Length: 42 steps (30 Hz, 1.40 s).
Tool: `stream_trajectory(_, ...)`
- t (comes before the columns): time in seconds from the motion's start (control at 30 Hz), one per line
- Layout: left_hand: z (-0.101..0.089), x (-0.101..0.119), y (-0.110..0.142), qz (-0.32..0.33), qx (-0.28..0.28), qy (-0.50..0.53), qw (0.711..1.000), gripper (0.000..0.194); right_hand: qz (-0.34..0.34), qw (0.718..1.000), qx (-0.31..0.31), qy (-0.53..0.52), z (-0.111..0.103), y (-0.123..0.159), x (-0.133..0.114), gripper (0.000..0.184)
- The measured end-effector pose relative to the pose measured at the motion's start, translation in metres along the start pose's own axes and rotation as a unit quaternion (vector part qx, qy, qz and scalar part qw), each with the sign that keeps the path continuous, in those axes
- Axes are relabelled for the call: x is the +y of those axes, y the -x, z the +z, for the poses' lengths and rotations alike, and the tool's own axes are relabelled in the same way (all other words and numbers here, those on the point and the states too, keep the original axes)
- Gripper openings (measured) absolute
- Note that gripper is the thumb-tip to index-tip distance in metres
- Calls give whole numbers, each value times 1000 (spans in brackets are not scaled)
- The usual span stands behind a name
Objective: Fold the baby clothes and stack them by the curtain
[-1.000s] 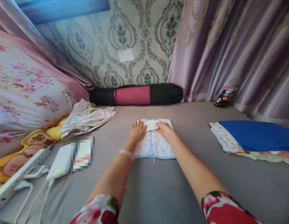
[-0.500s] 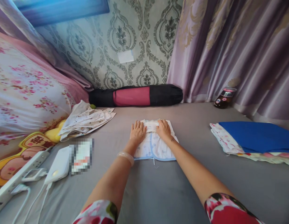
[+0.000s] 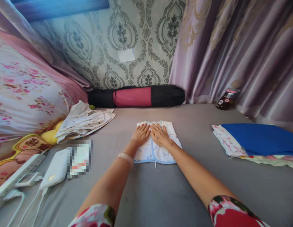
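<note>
A small white baby shirt (image 3: 146, 154) with blue edging and a thin tie string lies folded on the grey sheet (image 3: 146, 195). My left hand (image 3: 141, 135) rests flat on its left side, fingers stretched out and pointing away from me. Beside it, my right hand (image 3: 160, 135) lies palm down on the shirt, fingers spread. The two hands are close together near the middle of the cloth and cover part of it. Neither hand grips anything.
On the right lies a folded stack with a blue cloth (image 3: 260, 138) on top. A brown bottle (image 3: 226, 99) stands behind it. A black and red roll bag (image 3: 134, 96) lines the wall. On the left are crumpled cloth (image 3: 84, 121), a power strip (image 3: 20, 176) and a white power bank (image 3: 55, 168).
My right hand has slid left, closer to my left hand. Its fingers, bent at the shirt's upper part before, now lie flat and spread on the cloth.
</note>
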<state>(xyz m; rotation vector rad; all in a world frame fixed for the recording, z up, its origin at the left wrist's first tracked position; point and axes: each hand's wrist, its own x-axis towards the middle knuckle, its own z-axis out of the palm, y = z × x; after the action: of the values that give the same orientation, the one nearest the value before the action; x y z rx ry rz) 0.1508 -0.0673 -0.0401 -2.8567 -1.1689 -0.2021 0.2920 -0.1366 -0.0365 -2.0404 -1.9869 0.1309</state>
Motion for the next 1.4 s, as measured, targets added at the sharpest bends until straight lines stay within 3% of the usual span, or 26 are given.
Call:
stream_trajectory(0.17, -5, -2, -1, -6, -24, 35, 999, 53, 7, 1000, -7, -5, -3, -2, -1, 54)
stream_trajectory(0.33, -4, -4, -2, -5, -30, 48, 998, 54, 25, 997, -72, -27, -15, -8, 4, 55)
stream_trajectory(0.5, -1, -4, -2, 3, -19, 31, 999, 55, 65, 997, 21, 21, -12, -5, 15, 52)
stream_trajectory(0.67, -1, -4, -2, 1, -23, 37, 999, 56, 63, 997, 37, 32, -1, 0, 17, 50)
stream_trajectory(0.77, -1, -5, -2, -7, -17, 42, 999, 57, 69, 997, 26, 31, -5, -3, 15, 50)
stream_trajectory(0.93, 1, -6, -1, -23, 10, 39, 999, 54, 62, 996, -60, -4, -21, -6, 24, 53)
stream_trajectory(1.2, 2, -3, -2, -26, -22, 21, 999, 60, 36, 998, 8, 48, -11, 11, 35, 52)
stream_trajectory(1.4, -2, -2, -2, -26, -18, 12, 999, 57, 44, 998, -13, 41, -14, 7, 34, 54)
